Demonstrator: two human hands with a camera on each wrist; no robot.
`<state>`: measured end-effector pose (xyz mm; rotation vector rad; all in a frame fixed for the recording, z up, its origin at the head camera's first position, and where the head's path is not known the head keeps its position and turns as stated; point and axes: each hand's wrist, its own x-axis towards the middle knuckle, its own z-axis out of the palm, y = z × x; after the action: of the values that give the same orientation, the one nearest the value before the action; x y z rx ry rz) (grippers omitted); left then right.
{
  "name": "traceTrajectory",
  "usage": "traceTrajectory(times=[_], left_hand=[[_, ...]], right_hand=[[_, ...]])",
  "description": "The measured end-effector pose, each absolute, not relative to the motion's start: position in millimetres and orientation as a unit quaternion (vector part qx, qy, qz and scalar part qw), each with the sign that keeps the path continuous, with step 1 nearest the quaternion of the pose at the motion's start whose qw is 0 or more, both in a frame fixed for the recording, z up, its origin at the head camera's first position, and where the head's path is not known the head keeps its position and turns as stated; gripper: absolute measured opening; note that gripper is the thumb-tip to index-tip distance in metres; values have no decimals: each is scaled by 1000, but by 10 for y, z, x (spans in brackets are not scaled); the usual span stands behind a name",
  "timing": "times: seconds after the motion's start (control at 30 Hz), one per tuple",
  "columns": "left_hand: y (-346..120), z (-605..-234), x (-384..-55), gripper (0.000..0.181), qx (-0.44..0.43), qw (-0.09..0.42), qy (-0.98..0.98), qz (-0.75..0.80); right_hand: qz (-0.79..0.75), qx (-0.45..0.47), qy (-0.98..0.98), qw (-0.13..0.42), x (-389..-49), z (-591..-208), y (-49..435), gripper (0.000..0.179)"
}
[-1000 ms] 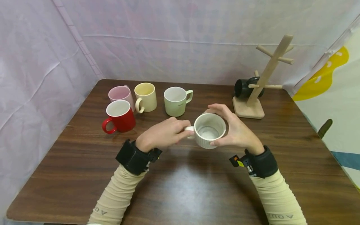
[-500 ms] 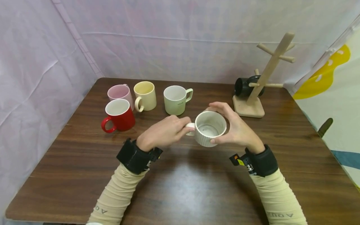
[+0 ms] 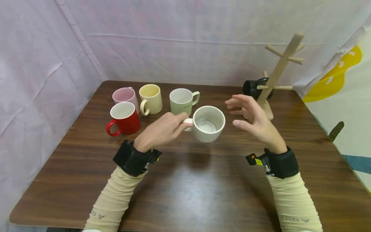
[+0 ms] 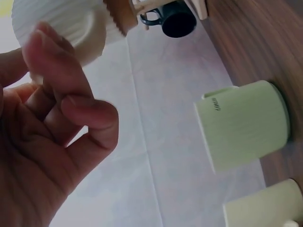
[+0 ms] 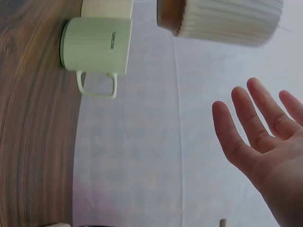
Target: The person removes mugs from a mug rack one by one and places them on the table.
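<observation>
A white ribbed mug hangs above the table, its mouth tipped up toward the head camera. My left hand pinches its handle from the left side. The left wrist view shows the fingers curled at the handle of the white mug, which has a brown base. Apart from the mug, on its right, my right hand is raised with nothing in it. In the right wrist view its fingers are spread and relaxed, below the mug.
Behind the hands stands a light green mug. Farther left are a yellow mug, a pink mug and a red mug. A wooden mug tree at back right bears a black mug, partly behind the right hand.
My right hand has let go of the white mug and moved right, fingers loosening. The left hand, still on the handle, has shifted the mug slightly left and up.
</observation>
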<state>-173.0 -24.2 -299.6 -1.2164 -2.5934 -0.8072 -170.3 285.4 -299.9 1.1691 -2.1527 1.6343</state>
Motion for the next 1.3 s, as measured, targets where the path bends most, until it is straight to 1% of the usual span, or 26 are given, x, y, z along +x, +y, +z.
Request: traceTrajectory(times=[0.13,0.23,0.53,0.7,0.9,1.07,1.2,1.3], left_hand=[[-287,-3044,-1746,20,-382,83,-877,-278],[-299,-3081,-1763,21,-373,83,-880,-281],[-347,-3160,-1783,19,-331,90,-891,-298],[-391,-3196,-1779,17,-305,83,-897,-309],[-459,-3223,-1768,15,-284,85,-903,-310],[-511,-3254,-1773,17,-273,86,-906,-312],[-533,-3286,-1776,18,-268,83,-908,-311],[-532,-3303,-1775,19,-265,81,-908,-314]], right_hand=[[547,377,-739,108,-1690,-3001,2901,65],[544,368,-746,111,-1691,-2996,2910,59],[560,307,-758,132,-1667,-2925,2913,29],[530,272,-790,145,-1675,-2928,2921,17],[438,257,-847,158,-1715,-2960,2962,7],[364,284,-875,142,-1748,-2971,2979,8],[337,305,-882,123,-1775,-2981,2952,12],[317,308,-889,121,-1781,-2984,2946,13]])
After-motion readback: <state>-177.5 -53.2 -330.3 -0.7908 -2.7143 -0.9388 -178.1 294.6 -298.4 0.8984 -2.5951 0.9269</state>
